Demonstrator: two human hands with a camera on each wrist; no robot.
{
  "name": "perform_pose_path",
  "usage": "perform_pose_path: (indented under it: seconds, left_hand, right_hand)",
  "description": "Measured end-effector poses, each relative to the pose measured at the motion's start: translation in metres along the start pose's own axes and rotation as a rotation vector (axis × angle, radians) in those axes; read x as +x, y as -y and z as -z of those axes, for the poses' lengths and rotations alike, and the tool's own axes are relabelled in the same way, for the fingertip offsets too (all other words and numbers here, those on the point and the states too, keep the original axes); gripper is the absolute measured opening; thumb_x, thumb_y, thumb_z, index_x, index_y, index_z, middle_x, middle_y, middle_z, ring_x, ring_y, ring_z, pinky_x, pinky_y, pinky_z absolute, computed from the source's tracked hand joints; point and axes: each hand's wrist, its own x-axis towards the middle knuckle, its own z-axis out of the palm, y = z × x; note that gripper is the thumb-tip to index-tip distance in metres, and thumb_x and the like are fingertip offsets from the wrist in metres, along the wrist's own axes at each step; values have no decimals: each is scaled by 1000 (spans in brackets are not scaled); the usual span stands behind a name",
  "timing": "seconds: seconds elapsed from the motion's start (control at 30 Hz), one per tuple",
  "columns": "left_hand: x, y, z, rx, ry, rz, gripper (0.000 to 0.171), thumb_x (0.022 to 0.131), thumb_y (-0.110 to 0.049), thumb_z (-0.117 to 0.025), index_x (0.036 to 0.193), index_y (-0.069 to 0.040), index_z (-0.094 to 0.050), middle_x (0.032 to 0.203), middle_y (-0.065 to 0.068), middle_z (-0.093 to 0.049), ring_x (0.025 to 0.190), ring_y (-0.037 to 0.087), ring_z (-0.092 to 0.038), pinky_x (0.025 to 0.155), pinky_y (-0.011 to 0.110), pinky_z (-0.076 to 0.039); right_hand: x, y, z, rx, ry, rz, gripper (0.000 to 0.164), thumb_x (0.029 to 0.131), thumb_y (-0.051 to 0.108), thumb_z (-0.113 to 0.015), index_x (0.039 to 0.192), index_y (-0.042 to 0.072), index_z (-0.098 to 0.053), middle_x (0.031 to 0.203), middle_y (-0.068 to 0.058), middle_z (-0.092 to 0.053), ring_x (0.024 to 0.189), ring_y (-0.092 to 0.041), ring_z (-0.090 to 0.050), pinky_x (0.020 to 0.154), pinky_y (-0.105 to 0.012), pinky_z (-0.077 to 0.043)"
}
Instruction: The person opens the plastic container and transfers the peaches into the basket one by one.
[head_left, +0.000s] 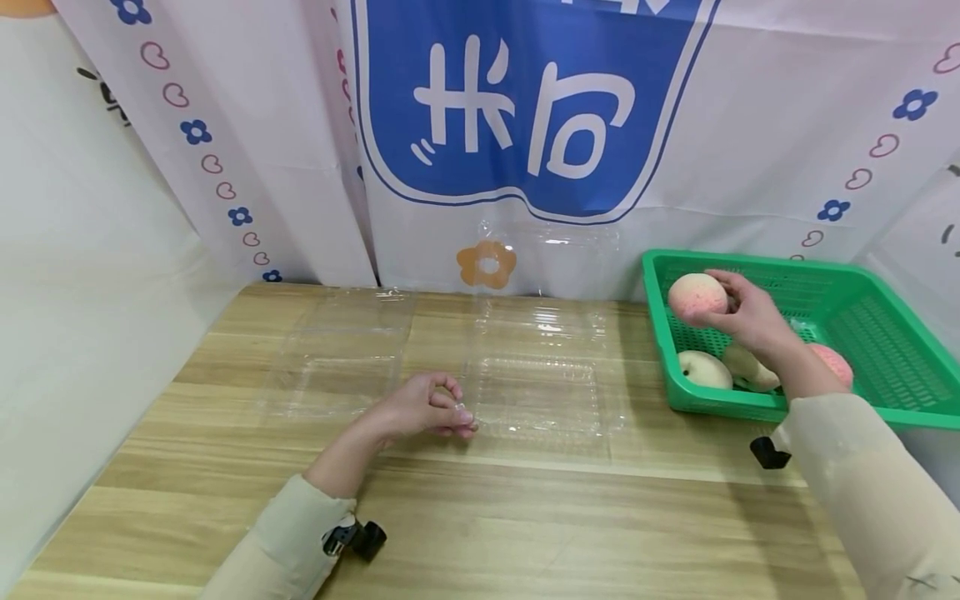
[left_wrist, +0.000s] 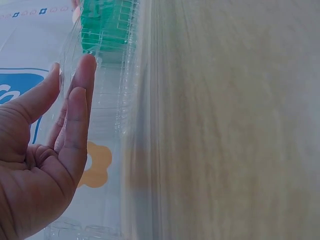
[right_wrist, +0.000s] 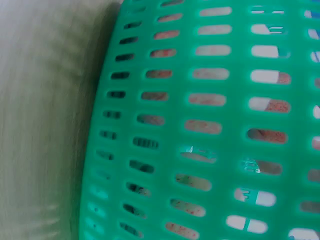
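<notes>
My right hand point(head_left: 753, 317) grips a pink and cream peach point(head_left: 697, 298) at the left end of a green basket point(head_left: 671, 400), over the fruit in it. Below that hand lie a pale round fruit point(head_left: 703, 369) and another pink peach point(head_left: 828, 363). My left hand point(head_left: 423, 407) pinches the near left edge of a clear plastic clamshell box point(head_left: 536, 396), its lid standing up against the cloth behind. The left wrist view shows the thumb and fingers point(left_wrist: 76, 115) around the thin plastic. Only the slotted basket wall point(right_wrist: 230, 115) shows in the right wrist view, hiding the right hand.
A second clear plastic box point(head_left: 345, 383) lies to the left of the first on the wooden table point(head_left: 525, 525). A white cloth point(head_left: 300, 167) with a blue sign and flowers hangs along the table's back edge.
</notes>
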Motion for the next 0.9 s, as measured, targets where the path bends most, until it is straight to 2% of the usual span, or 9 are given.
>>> perform_pose_path:
  seconds: [0.23,0.47,0.77,0.9]
  left_hand:
    - [1,2,0,-9,4,-6,32,92,-5,-68,112,7,-46,96,19,-76,87,24,-76,79,35,-60]
    - [1,3,0,-18,3,-9,34,92,-4,-67,115,9,-45,97,20,-76,87,23,-76,79,35,-60]
    - [2,4,1,-24,6,-8,34,92,-5,-68,115,8,-45,97,19,-76,88,23,-76,80,35,-60]
    - [2,4,1,-22,7,-8,34,92,-5,-68,115,8,-45,98,19,-76,88,23,-76,80,34,-60]
  right_hand:
    - [4,-7,0,-69,50,-1,84,96,31,-66,158,4,-16,150,-33,-32,124,-45,-46,83,-31,-51]
    - [9,-15,-3,-144,104,4,89,93,37,-69,158,4,-17,145,-31,-38,116,-41,-51,81,-38,-50]
    - [12,-17,-7,-177,171,0,89,94,37,-68,157,1,-15,146,-34,-36,123,-47,-50,88,-48,-51]
    - [13,-18,-8,-161,206,-10,88,95,37,-67,156,0,-16,152,-35,-27,129,-52,-44,94,-55,-49]
